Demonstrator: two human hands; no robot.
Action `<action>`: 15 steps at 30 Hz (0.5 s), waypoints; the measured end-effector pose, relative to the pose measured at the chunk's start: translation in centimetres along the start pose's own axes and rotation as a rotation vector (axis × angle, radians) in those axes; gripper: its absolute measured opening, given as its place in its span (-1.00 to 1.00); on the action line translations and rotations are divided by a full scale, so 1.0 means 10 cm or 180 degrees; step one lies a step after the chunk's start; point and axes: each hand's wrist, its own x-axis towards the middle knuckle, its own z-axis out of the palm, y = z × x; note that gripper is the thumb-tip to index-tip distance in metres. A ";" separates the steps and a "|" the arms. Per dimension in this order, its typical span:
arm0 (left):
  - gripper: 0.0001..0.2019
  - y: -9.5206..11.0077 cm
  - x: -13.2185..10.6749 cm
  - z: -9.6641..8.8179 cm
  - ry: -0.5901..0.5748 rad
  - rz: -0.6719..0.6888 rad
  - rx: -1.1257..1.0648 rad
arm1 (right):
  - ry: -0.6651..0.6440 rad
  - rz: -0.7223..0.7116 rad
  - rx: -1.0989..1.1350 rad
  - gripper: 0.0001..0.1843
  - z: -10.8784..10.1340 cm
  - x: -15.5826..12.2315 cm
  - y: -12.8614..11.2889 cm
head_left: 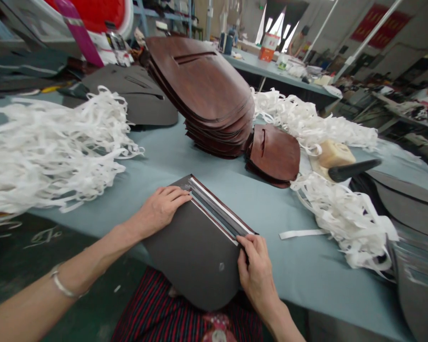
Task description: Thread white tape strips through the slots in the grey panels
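Observation:
A dark grey leather panel [196, 256] with a rounded lower end hangs partly over the table's front edge, above my lap. Near its far end runs a long slot, with a white tape strip [214, 219] along the near side and another along the far side; thin brown edges show there. My left hand [166, 205] lies on the panel with fingers stretched to the slot's left end, its thumb hidden. At the right end, my right hand [256, 263] has its fingers bent and closed on the panel's edge, thumb side against the surface.
Slotted brown leather panels [207, 85] are stacked beyond, beside smaller brown pieces [276, 154]. White tape heaps lie left [53, 147] and right [345, 218]. A black-handled tool [355, 170] rests by a yellowish block [337, 153]. More dark panels [410, 199] lie far right.

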 end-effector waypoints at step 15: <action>-0.62 1.06 -0.02 0.09 -0.0100 -0.0131 -0.0049 | 0.0090 -0.0597 -0.0308 -0.67 0.08 -0.05 0.10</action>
